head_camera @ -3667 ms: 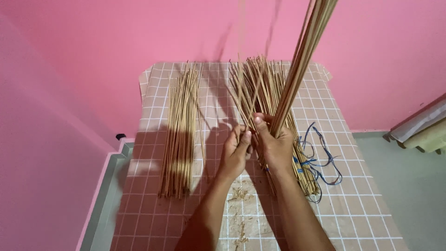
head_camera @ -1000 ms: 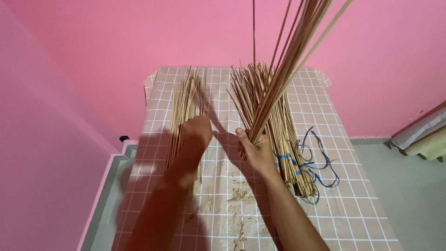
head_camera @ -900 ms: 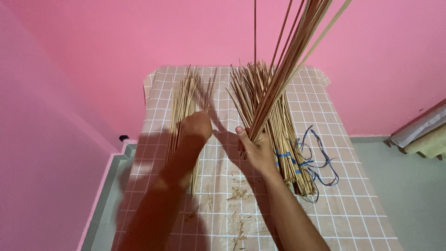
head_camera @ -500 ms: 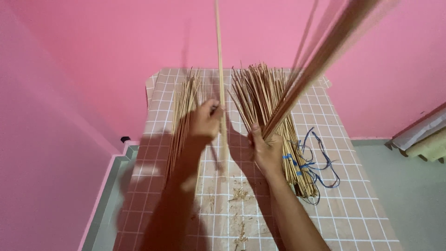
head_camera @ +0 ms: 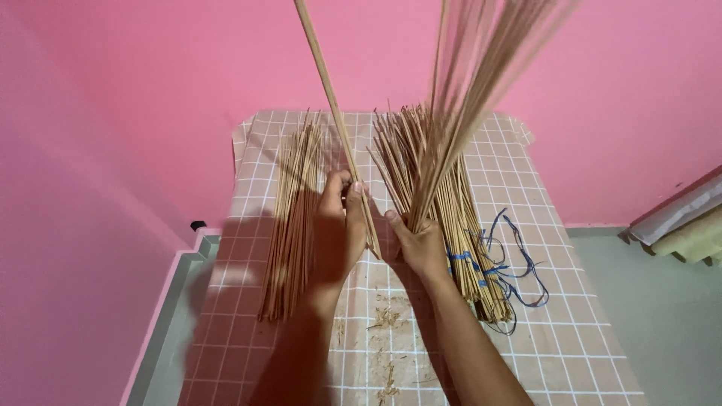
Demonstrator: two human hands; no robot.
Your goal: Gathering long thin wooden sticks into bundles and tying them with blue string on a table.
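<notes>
The left hand pinches a single stick, tilted up and away. Just beside it, the right hand grips a bunch of sticks fanning upward, blurred. Loose piles of sticks lie on the checked cloth: one left of the hands, another behind the right hand, beside blue string.

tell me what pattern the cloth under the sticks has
A brown and tan check with white grid lines on the cloth, seen in the head view.
</notes>
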